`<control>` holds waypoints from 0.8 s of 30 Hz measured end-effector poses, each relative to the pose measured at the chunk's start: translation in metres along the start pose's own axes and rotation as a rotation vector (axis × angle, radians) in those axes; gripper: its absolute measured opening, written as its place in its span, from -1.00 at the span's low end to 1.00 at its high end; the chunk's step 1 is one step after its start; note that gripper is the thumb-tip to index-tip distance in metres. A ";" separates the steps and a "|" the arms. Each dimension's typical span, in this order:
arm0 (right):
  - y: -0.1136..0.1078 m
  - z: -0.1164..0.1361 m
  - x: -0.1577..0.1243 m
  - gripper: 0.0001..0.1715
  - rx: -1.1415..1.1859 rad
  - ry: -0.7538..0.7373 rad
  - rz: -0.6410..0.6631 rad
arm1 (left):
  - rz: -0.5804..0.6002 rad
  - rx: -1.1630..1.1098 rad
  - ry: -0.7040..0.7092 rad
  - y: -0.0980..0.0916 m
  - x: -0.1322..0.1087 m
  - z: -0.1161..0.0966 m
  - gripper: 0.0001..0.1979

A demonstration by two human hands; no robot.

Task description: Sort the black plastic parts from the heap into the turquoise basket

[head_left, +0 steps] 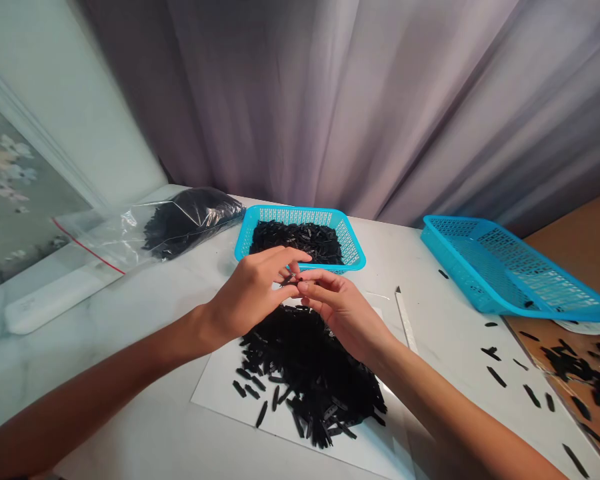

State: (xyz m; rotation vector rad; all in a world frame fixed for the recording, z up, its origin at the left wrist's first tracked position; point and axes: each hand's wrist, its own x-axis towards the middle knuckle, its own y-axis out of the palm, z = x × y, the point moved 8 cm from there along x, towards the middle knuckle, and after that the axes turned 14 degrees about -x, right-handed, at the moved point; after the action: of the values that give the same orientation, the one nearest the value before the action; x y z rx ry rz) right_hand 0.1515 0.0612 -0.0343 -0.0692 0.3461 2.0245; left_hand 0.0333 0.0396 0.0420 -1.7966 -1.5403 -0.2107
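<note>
My left hand [247, 290] and my right hand [343, 310] meet above a heap of small black strips [310, 367] on a white sheet [213, 383]. Thin black strips [287, 281] show between the fingers of the left hand, which is closed on them. My right thumb and fingers pinch a small dark piece at their tips, right against the left fingers; its exact kind is too small to make out. Just beyond the hands stands a blue perforated basket [359, 253], partly filled with black strips [300, 240].
A clear zip bag of black strips [190, 217] lies at the back left, beside a white box-like object [55, 300]. Another blue basket [480, 267] sits at right. Scattered strips [497, 377] and a thin white cutter-like tool [405, 317] lie nearby. A curtain [300, 100] hangs behind.
</note>
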 end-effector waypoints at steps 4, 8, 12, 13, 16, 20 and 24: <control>-0.001 0.001 0.000 -0.86 -0.006 -0.022 -0.026 | -0.003 0.039 0.031 -0.001 -0.003 -0.003 -0.59; -0.002 -0.006 0.000 -0.85 0.077 0.047 -0.036 | 0.004 0.056 0.023 0.000 -0.005 -0.001 -0.65; -0.005 -0.015 0.004 -0.82 0.147 0.108 -0.060 | 0.048 0.015 -0.018 0.005 -0.005 0.006 -0.70; -0.007 -0.015 0.005 -0.81 0.148 0.100 -0.072 | 0.071 -0.017 -0.059 0.006 -0.005 0.010 -0.68; -0.014 -0.011 0.006 -0.80 0.130 0.052 -0.122 | 0.157 -0.114 -0.191 0.009 -0.003 0.020 -0.58; -0.018 -0.003 0.004 -0.80 0.099 0.009 -0.167 | 0.136 -0.117 -0.183 0.000 0.003 0.015 -0.72; -0.018 0.009 -0.001 -0.80 0.065 -0.036 -0.180 | 0.062 -0.143 -0.173 -0.007 0.007 0.011 -0.85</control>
State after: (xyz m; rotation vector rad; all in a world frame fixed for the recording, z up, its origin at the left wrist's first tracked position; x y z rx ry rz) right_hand 0.1684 0.0705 -0.0292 -0.0225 0.3698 1.8334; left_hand 0.0253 0.0519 0.0414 -2.0170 -1.6209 -0.1412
